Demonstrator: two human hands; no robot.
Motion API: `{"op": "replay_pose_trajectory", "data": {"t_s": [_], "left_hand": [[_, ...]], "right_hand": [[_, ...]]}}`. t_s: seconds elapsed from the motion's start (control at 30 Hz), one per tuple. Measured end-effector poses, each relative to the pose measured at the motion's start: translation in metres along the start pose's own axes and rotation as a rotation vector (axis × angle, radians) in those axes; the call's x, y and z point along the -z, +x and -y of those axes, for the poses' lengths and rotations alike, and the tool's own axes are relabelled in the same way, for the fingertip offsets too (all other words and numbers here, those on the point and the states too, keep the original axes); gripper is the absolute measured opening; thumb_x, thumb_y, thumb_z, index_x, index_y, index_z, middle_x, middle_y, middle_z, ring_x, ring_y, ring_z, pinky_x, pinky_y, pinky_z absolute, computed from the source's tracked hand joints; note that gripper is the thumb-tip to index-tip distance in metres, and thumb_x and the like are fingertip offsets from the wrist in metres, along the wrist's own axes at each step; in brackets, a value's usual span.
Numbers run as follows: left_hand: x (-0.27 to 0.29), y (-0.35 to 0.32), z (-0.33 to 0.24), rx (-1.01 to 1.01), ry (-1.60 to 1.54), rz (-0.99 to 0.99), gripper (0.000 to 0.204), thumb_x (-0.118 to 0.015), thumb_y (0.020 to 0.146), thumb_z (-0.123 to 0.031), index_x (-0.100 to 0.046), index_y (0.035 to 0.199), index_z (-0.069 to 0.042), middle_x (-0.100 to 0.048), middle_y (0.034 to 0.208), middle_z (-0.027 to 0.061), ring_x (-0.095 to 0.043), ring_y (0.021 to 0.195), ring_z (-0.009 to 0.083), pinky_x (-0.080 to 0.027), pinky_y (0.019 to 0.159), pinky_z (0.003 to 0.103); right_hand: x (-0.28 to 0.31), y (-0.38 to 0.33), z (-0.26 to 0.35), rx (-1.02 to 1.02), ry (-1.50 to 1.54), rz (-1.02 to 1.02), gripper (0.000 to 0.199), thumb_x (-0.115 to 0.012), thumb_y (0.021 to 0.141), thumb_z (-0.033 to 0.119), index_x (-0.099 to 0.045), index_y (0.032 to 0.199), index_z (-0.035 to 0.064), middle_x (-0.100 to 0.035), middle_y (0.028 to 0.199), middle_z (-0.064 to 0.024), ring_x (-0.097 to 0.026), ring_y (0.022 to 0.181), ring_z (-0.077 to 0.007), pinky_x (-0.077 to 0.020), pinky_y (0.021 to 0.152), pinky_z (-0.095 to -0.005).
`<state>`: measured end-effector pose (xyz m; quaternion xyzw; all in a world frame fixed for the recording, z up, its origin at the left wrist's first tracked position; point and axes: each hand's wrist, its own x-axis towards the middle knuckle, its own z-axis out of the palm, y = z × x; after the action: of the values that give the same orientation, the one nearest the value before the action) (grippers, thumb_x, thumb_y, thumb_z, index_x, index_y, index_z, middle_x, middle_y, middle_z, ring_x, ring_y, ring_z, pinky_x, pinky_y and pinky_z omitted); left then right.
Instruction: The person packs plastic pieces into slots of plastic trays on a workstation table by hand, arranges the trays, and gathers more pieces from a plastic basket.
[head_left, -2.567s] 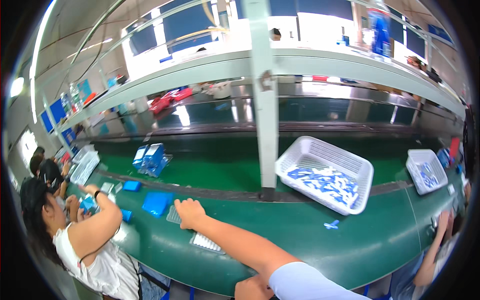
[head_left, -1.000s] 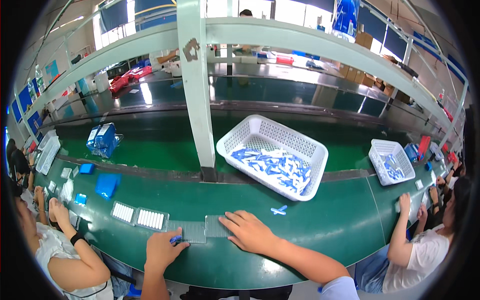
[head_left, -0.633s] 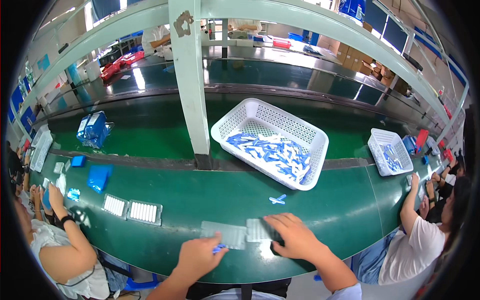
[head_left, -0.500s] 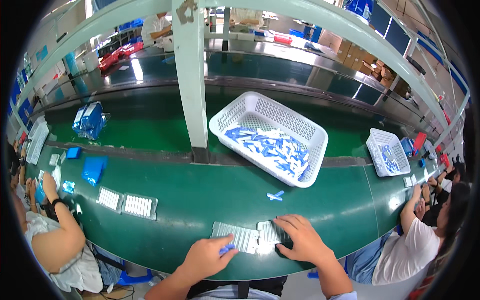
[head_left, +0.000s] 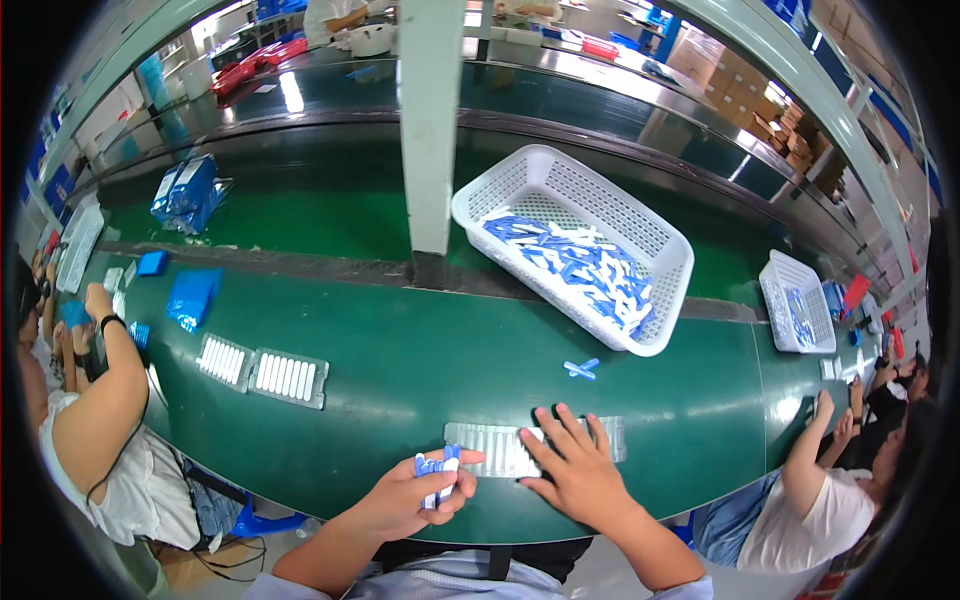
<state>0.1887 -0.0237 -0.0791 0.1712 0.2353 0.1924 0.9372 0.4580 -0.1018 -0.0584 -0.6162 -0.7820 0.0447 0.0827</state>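
My left hand (head_left: pixel 395 502) is closed around a small bunch of blue and white plastic sticks (head_left: pixel 436 475), just above the table's near edge. Its index finger reaches toward a clear plastic blister tray (head_left: pixel 470 437) with long narrow slots. My right hand (head_left: pixel 580 468) lies palm down with fingers spread over that tray and a second clear tray (head_left: pixel 617 440) beside it, covering the place where they meet. What sits in the slots under the hand is hidden. Beyond the trays, a few blue sticks (head_left: pixel 581 370) lie crossed on the green table.
A large white basket (head_left: pixel 672 290) of blue and white sticks stands beyond my hands, beside an upright post (head_left: pixel 428 150). To the left lie two trays of white sticks (head_left: pixel 290 377) and a blue bag (head_left: pixel 193 297). Co-workers sit on both sides; a smaller basket (head_left: pixel 770 300) stands right.
My left hand has drawn back from the tray and turned, bringing the bunch of sticks into sight. My right hand has spread flat across both trays. The whole view has shifted slightly.
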Motion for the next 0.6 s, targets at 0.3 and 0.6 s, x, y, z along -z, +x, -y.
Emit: {"op": "replay_pose_trajectory", "data": {"t_s": [0.3, 0.6], "left_hand": [[-0.014, -0.007, -0.009, -0.032, 0.446, -0.035, 0.048, -0.048, 0.107, -0.010, -0.039, 0.153, 0.002, -0.068, 0.123, 0.0180, -0.059, 0.073, 0.0081, -0.034, 0.052, 0.019], [-0.027, -0.010, -0.014, -0.082, 0.695, 0.028, 0.052, -0.045, 0.107, -0.009, -0.030, 0.156, 0.001, -0.067, 0.129, 0.0177, -0.058, 0.070, 0.0077, -0.049, 0.069, 0.022]], "right_hand": [[0.030, 0.031, 0.006, 0.169, 0.460, -0.087, 0.049, -0.076, 0.088, 0.025, -0.063, 0.133, 0.0102, -0.059, 0.134, -0.0121, -0.056, 0.124, -0.0331, -0.0414, 0.102, -0.0476], [0.026, 0.067, 0.025, 0.016, 1.052, 0.329, 0.014, -0.072, 0.095, 0.012, -0.074, 0.107, 0.0041, -0.069, 0.081, -0.0055, -0.059, 0.066, -0.0109, -0.0454, 0.057, -0.0272]]}}
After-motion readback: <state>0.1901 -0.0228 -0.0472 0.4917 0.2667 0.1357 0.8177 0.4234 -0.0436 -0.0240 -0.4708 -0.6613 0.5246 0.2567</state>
